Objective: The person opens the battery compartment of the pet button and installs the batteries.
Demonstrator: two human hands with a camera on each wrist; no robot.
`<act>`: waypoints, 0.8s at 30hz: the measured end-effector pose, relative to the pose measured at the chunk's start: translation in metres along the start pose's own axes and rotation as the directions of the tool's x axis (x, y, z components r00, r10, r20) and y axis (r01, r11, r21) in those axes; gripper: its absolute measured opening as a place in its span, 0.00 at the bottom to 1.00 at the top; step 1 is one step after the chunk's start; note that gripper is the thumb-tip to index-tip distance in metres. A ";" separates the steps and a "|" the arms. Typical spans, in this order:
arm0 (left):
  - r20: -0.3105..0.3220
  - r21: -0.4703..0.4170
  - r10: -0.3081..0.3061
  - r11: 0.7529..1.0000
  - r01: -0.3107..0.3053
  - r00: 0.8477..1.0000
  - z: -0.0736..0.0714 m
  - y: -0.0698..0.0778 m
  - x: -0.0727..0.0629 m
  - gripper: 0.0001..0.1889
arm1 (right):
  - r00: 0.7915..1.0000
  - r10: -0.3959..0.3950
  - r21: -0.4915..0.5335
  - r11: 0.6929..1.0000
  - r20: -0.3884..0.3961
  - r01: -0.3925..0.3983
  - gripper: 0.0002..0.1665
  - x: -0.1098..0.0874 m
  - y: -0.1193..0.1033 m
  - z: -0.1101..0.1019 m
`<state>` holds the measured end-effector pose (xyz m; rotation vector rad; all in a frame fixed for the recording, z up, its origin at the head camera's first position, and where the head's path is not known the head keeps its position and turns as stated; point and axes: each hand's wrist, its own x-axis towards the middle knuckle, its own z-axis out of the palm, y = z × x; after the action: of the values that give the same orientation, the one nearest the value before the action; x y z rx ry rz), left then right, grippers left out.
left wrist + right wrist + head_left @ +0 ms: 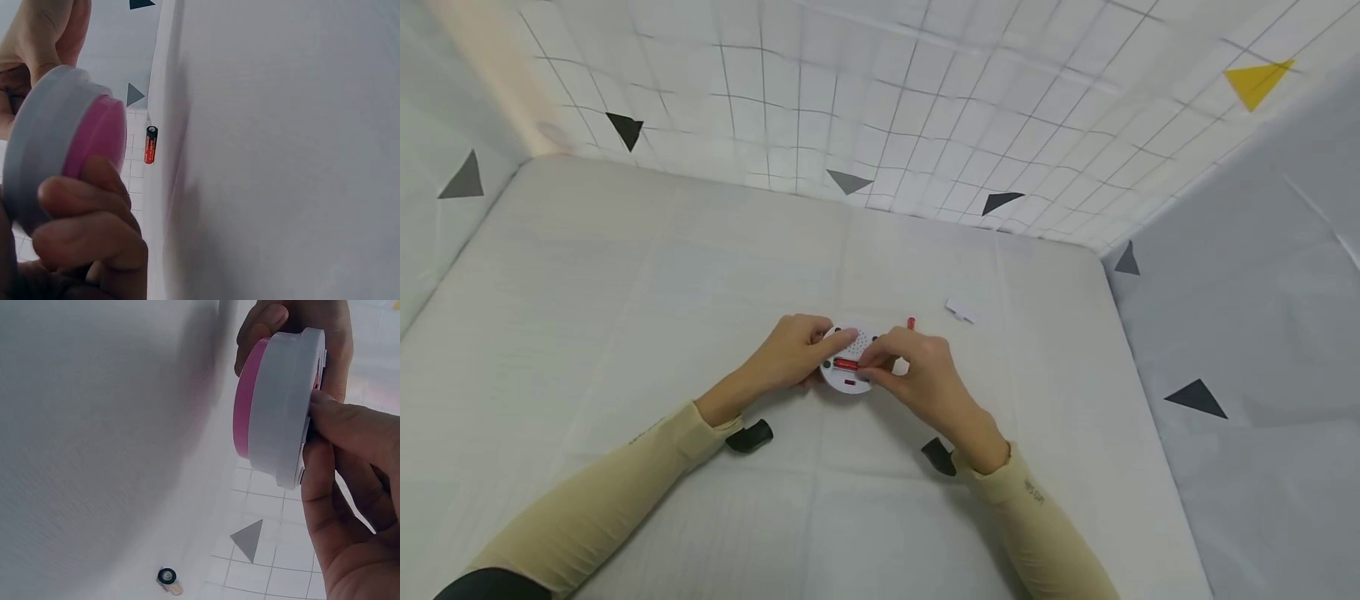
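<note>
A round device point(852, 385), white with a pink underside, is tilted in the air above the table. My left hand point(790, 354) grips its left side, thumb over the top face and fingers curled beneath the pink part point(103, 134). Small speaker holes and an open slot show on the white face. A red battery point(846, 364) lies in that slot. My right hand point(925, 371) pinches at the battery's right end with thumb point(356, 425) and forefinger; the fingertips cover that end. Another battery point(150, 145), red and black, lies on the table beyond the hands.
A small white plastic cover point(958, 312) lies on the table point(700, 250) at the far right of the hands. Fabric walls with dark triangles and a grid enclose the table's back and sides. A black wrist mount point(750, 437) hangs below the left sleeve.
</note>
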<state>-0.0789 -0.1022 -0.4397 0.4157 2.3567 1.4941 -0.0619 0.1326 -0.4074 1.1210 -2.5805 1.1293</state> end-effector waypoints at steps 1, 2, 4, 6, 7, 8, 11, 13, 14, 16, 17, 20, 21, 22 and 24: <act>-0.001 0.003 -0.001 1.000 0.001 1.000 0.000 0.000 0.000 0.25 | 1.000 0.000 0.003 1.000 0.004 0.000 0.13 0.000 0.000 0.000; -0.001 0.005 -0.002 1.000 0.002 1.000 0.000 0.000 0.000 0.25 | 1.000 0.000 0.005 1.000 0.008 0.000 0.13 0.000 0.001 0.000; -0.004 0.010 -0.006 1.000 0.006 1.000 0.000 0.001 0.000 0.25 | 1.000 -0.002 0.009 1.000 0.012 0.002 0.13 0.001 0.001 -0.001; -0.006 0.013 -0.008 1.000 0.008 1.000 0.000 0.000 0.000 0.26 | 1.000 -0.008 0.013 1.000 0.010 0.008 0.13 0.000 0.002 0.000; -0.007 0.013 -0.009 1.000 0.009 1.000 0.000 0.000 0.000 0.26 | 1.000 -0.012 0.015 1.000 0.008 0.012 0.13 0.000 0.003 0.000; -0.007 0.011 -0.011 1.000 0.011 1.000 0.000 0.000 0.000 0.25 | 1.000 -0.017 0.017 1.000 0.006 0.016 0.13 0.000 0.003 0.000; -0.009 0.010 -0.016 1.000 0.016 1.000 0.000 0.000 0.000 0.26 | 1.000 -0.026 0.023 0.999 0.002 0.026 0.14 0.000 0.004 0.000; -0.011 0.010 -0.019 1.000 0.019 1.000 0.000 -0.001 0.000 0.26 | 1.000 -0.025 0.030 0.999 0.002 0.025 0.14 0.000 0.005 0.000; -0.011 0.011 -0.021 1.000 0.021 1.000 0.000 -0.001 0.000 0.26 | 1.000 -0.022 0.034 0.999 0.002 0.022 0.13 0.000 0.005 -0.001; -0.012 0.012 -0.023 1.000 0.023 1.000 0.000 -0.001 0.000 0.26 | 1.000 -0.009 0.043 0.999 0.005 0.009 0.13 0.001 0.005 -0.002; -0.011 0.014 -0.024 1.000 0.024 1.000 0.000 -0.001 0.000 0.26 | 1.000 0.000 0.046 0.999 0.007 -0.001 0.13 0.001 0.005 -0.002; -0.009 0.015 -0.027 0.999 0.028 1.000 0.000 -0.001 0.000 0.25 | 0.999 0.036 0.047 0.998 0.007 -0.036 0.13 0.001 0.005 -0.005; -0.008 0.015 -0.029 0.999 0.029 1.000 0.000 -0.001 0.000 0.25 | 0.999 0.048 0.044 0.998 0.004 -0.048 0.13 0.001 0.005 -0.006; -0.009 0.016 -0.029 0.999 0.029 1.000 0.000 -0.001 0.000 0.25 | 0.998 0.057 0.041 0.998 0.000 -0.057 0.12 0.001 0.005 -0.006; -0.008 0.014 -0.032 0.999 0.032 0.999 0.000 0.000 0.000 0.25 | 0.997 0.070 0.035 0.997 -0.013 -0.070 0.11 0.001 0.006 -0.008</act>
<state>-0.0789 -0.1023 -0.4400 0.3741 2.3705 1.4678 -0.0682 0.1399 -0.4042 1.0332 -2.6186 1.1959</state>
